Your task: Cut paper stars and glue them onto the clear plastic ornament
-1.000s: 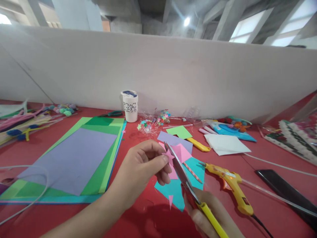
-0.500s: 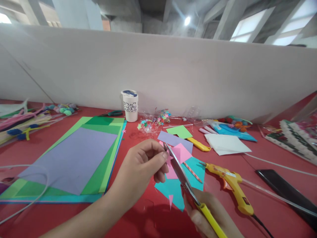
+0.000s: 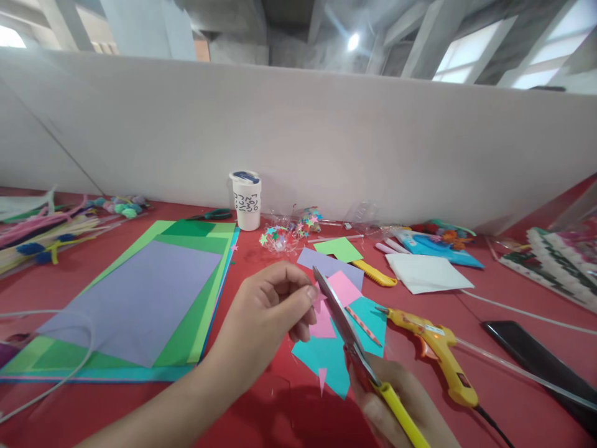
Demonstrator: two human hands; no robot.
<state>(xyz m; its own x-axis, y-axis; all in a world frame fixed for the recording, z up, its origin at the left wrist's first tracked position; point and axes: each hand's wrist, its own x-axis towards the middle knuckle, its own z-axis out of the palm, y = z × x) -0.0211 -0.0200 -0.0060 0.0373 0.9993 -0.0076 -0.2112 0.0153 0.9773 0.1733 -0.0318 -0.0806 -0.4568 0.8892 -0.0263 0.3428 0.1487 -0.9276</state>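
Between the thumb and fingers of my left hand (image 3: 275, 305) is a small pink paper star (image 3: 319, 300), partly covered by the fingertips. My right hand (image 3: 396, 398) grips scissors (image 3: 342, 320) with yellow handles; the blades point up and left, look closed or nearly so, and lie right beside the star. Below them are a teal sheet (image 3: 326, 361) with a small pink paper triangle (image 3: 322, 379) on it, a pink paper piece (image 3: 346, 287) and a striped pencil (image 3: 364, 325).
A stack of coloured sheets with a purple sheet (image 3: 144, 298) on top lies left. A white cup (image 3: 247, 202) stands near the wall. To the right are a yellow glue gun (image 3: 438, 348), a yellow cutter knife (image 3: 374, 274), a white paper (image 3: 429, 272) and a black object (image 3: 527, 354).
The scissors have shifted slightly right, and their blades have come closer together. My left hand keeps the star in nearly the same place.
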